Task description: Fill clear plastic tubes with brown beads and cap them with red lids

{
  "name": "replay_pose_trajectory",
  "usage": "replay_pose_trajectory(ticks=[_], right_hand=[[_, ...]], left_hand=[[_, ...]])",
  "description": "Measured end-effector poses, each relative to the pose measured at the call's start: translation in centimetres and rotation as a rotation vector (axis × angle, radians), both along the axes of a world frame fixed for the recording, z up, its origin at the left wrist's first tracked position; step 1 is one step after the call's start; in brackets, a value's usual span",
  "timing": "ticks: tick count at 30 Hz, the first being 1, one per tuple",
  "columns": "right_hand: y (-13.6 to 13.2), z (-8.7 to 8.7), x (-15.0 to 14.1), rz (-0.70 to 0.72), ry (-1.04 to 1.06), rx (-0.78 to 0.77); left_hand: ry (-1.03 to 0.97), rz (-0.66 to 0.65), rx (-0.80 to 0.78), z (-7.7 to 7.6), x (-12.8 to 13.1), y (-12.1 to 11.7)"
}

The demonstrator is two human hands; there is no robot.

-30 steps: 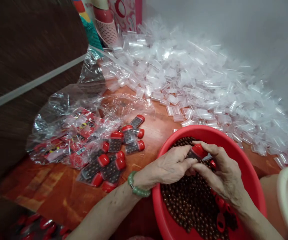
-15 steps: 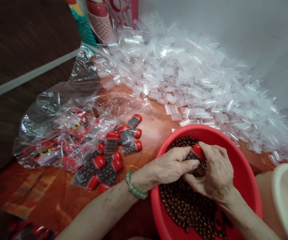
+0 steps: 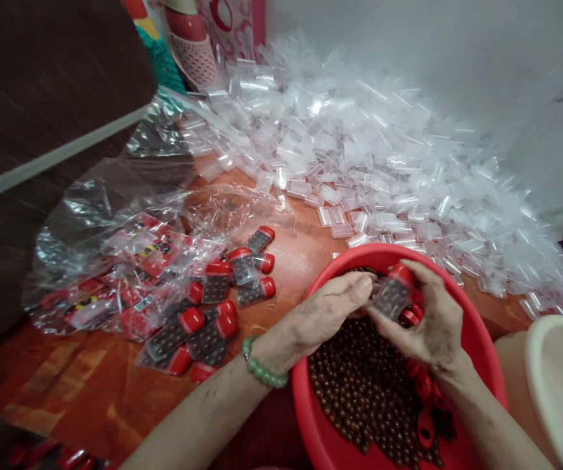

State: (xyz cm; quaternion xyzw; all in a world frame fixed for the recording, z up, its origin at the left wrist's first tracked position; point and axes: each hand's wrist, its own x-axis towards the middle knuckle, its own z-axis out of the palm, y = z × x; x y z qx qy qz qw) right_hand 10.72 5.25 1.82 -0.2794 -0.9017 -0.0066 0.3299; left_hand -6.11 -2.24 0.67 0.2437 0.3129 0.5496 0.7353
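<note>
My right hand (image 3: pixel 438 326) grips a small clear container (image 3: pixel 391 297) with a red cap, dark balls showing through its wall. The container tilts, cap end up and to the right. Blur softens its edges. My left hand (image 3: pixel 333 307) is stretched flat with its fingers together beside the container's lower end; whether they touch cannot be told. Both hands are over a red basin (image 3: pixel 477 326), which holds many shiny brown balls (image 3: pixel 364 378). Several red plastic caps (image 3: pixel 425 424) lie among the balls on the right, partly hidden by my right wrist.
Filled red-capped containers (image 3: pixel 217 284) lie left of the basin, next to a clear plastic bag (image 3: pixel 115 274) with red printed packets. Clear empty cases (image 3: pixel 359 150) are heaped along the wall. A pale tub (image 3: pixel 538 365) stands at the right; a pink holder (image 3: pixel 197 62) is at the back.
The left hand's fingers have straightened and let go of the container. The right hand has turned it, so more of its clear body shows. More red caps are visible in the basin.
</note>
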Motion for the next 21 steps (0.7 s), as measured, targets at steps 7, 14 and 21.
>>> replay_pose_trajectory(ticks=[7, 14, 21], right_hand=[[0.4, -0.6, 0.6, 0.196, -0.057, 0.034], [0.8, -1.2, 0.5, 0.174, -0.07, -0.04], [0.1, -1.2, -0.2, 0.152, -0.065, -0.143]], left_hand=[[0.047, 0.329, -0.022, 0.4, 0.1, 0.2], [0.107, 0.267, -0.003, 0.4, 0.0, 0.1], [0.156, 0.011, 0.113, 0.0, -0.3, 0.1]])
